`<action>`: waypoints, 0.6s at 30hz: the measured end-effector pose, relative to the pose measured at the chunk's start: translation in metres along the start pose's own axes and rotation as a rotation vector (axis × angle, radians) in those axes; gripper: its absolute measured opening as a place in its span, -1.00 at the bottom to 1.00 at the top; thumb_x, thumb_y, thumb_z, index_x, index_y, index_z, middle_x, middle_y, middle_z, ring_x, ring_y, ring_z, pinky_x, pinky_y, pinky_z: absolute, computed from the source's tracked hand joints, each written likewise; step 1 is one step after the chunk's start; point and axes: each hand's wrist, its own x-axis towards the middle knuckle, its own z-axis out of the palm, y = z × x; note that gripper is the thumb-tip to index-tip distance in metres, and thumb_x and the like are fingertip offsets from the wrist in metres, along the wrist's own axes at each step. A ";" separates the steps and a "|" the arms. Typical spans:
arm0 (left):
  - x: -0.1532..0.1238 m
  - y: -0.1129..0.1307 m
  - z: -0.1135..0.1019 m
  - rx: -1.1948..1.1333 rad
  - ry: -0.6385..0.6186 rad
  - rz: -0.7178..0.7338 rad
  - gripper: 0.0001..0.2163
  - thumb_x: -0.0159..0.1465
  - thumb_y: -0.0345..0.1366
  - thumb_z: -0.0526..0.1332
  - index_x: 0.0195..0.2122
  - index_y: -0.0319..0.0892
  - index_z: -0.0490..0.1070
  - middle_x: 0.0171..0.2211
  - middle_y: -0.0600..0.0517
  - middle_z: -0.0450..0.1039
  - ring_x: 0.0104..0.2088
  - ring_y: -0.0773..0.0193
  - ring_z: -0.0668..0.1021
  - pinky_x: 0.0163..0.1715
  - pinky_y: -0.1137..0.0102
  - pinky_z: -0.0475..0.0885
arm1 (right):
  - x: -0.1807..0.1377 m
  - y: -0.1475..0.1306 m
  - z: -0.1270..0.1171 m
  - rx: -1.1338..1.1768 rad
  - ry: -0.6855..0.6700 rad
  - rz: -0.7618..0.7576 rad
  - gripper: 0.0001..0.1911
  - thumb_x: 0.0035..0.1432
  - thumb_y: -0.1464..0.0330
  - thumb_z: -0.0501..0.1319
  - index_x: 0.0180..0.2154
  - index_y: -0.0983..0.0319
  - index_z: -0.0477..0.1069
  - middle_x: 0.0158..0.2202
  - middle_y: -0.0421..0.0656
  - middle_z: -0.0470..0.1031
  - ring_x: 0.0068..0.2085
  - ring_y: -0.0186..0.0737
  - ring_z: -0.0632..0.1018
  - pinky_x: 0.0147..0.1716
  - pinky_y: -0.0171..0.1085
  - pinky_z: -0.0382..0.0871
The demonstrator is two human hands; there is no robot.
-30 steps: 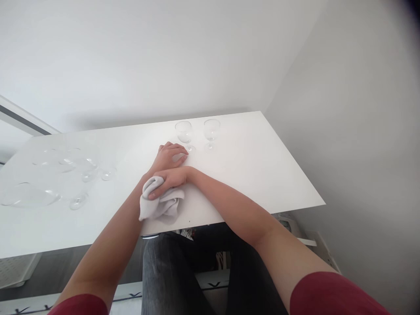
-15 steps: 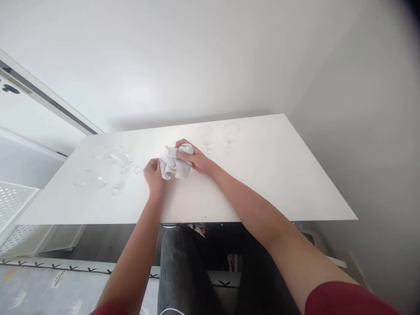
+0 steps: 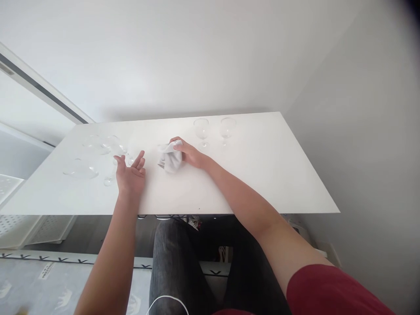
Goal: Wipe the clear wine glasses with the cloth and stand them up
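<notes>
My right hand (image 3: 188, 154) is closed on a crumpled white cloth (image 3: 169, 158) in the middle of the white table (image 3: 262, 175). My left hand (image 3: 131, 175) hovers open, fingers spread, holding nothing, just right of several clear glasses lying on their sides (image 3: 98, 157) at the table's left. Two stemmed glasses stand upright at the back, one (image 3: 201, 129) close to my right hand and the other (image 3: 227, 127) to its right.
White walls rise behind and to the right of the table. A white perforated rack (image 3: 36, 227) sits on the floor at the lower left. My legs in dark jeans (image 3: 187, 262) are under the table's front edge.
My arms have uncrossed. The left hand moved left from the upright glasses toward the lying ones and opened. The right hand carried the cloth from the front edge to mid-table.
</notes>
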 end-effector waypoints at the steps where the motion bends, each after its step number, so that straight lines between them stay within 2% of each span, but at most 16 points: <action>1: 0.003 0.000 0.000 -0.007 -0.028 0.000 -0.22 0.36 0.23 0.18 0.45 0.05 -0.11 0.14 -0.22 0.53 -0.07 0.26 0.66 -0.53 0.58 0.44 | 0.001 0.000 -0.001 -0.002 -0.012 0.010 -0.60 0.10 0.22 0.38 -0.05 0.11 0.35 -0.16 -0.20 0.41 -0.16 -0.21 0.46 -0.28 -0.32 0.45; 4: 0.012 -0.001 -0.002 0.020 -0.090 0.035 -0.28 0.35 0.27 0.16 0.40 0.06 0.02 0.19 -0.22 0.48 0.13 0.18 0.61 -0.54 0.57 0.46 | 0.002 0.001 -0.003 -0.103 0.028 -0.048 -0.51 0.05 0.28 0.39 0.02 0.11 0.35 -0.13 -0.18 0.44 -0.15 -0.20 0.48 -0.31 -0.30 0.46; 7: 0.016 -0.001 0.000 0.099 -0.137 0.090 -0.42 0.33 0.32 0.12 0.17 0.01 0.30 0.22 -0.23 0.45 0.26 0.07 0.52 -0.52 0.53 0.51 | 0.003 0.001 -0.003 -0.279 0.148 -0.136 -0.63 0.17 0.12 0.35 -0.08 0.17 0.40 -0.28 -0.21 0.43 -0.27 -0.25 0.45 -0.36 -0.31 0.38; 10: 0.014 -0.001 0.013 0.145 -0.188 0.131 -0.44 0.31 0.36 0.08 -0.06 -0.05 0.41 0.22 -0.23 0.45 0.31 -0.01 0.48 -0.36 0.45 0.61 | 0.000 -0.002 -0.001 -0.512 0.266 -0.231 -0.64 0.19 0.04 0.34 -0.24 0.20 0.45 -0.26 -0.18 0.40 -0.20 -0.24 0.42 -0.21 -0.28 0.36; 12: 0.015 -0.003 0.031 0.161 -0.263 0.156 -0.43 0.31 0.38 0.07 -0.08 -0.04 0.42 0.22 -0.20 0.45 0.30 -0.04 0.49 -0.19 0.36 0.64 | -0.002 -0.004 0.001 -0.643 0.302 -0.313 -0.66 0.14 0.07 0.40 -0.29 0.20 0.46 -0.13 -0.13 0.39 -0.06 -0.18 0.40 -0.07 -0.24 0.33; 14: 0.021 -0.008 0.052 0.188 -0.362 0.190 -0.46 0.32 0.36 0.09 -0.04 0.00 0.42 0.20 -0.15 0.47 0.24 -0.05 0.54 -0.05 0.25 0.63 | -0.004 -0.005 0.002 -0.683 0.270 -0.359 -0.69 0.13 0.11 0.41 -0.25 0.18 0.46 -0.06 -0.12 0.38 0.00 -0.14 0.38 0.00 -0.22 0.30; 16: 0.033 -0.015 0.072 0.206 -0.464 0.224 -0.48 0.29 0.34 0.16 0.00 0.04 0.40 0.14 -0.10 0.49 0.13 -0.03 0.62 -0.02 0.20 0.61 | -0.004 -0.004 0.002 -0.627 0.215 -0.327 -0.71 0.21 0.11 0.34 -0.17 0.16 0.42 -0.12 -0.16 0.40 -0.07 -0.18 0.40 -0.06 -0.23 0.30; 18: 0.047 -0.024 0.087 0.220 -0.571 0.214 -0.45 0.23 0.36 0.22 -0.01 0.03 0.39 0.07 -0.09 0.51 0.00 0.03 0.66 -0.10 0.22 0.61 | -0.002 0.001 0.000 -0.549 0.256 -0.280 -0.69 0.26 0.09 0.29 -0.15 0.15 0.32 -0.24 -0.23 0.34 -0.21 -0.25 0.39 -0.19 -0.27 0.29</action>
